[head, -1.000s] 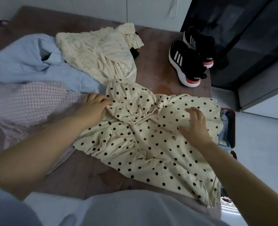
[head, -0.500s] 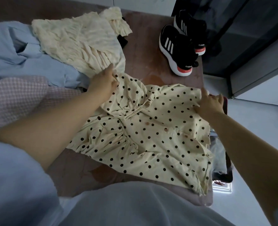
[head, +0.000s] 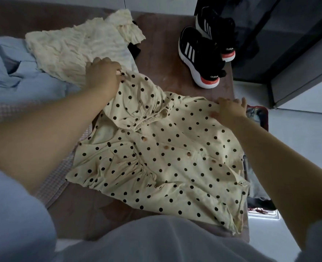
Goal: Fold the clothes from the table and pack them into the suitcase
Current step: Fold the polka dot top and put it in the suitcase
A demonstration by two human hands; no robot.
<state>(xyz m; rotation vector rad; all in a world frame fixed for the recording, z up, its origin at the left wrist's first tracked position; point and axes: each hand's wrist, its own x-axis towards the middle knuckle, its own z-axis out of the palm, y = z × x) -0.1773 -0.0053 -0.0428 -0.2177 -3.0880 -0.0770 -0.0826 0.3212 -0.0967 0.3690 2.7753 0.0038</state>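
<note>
A cream blouse with black polka dots [head: 167, 157] lies spread on the brown table [head: 171, 72], buttons facing up. My left hand [head: 103, 76] pinches the far end of its upper sleeve. My right hand [head: 230, 110] holds the blouse's far right edge near the table's right side, fingers curled over the fabric. An open suitcase [head: 258, 118] stands on the floor just beyond the table's right edge, mostly hidden by my right arm.
A plain cream garment [head: 77, 48], a light blue shirt [head: 14, 76] and a pink checked piece [head: 58, 178] lie on the left of the table. Two black sneakers [head: 203, 53] stand at the far right corner. A dark glass cabinet [head: 279, 35] rises beyond.
My left hand has taken hold of the sleeve end and drawn it outward. My right hand slid from the blouse's middle to its far right edge. The blouse lies flatter.
</note>
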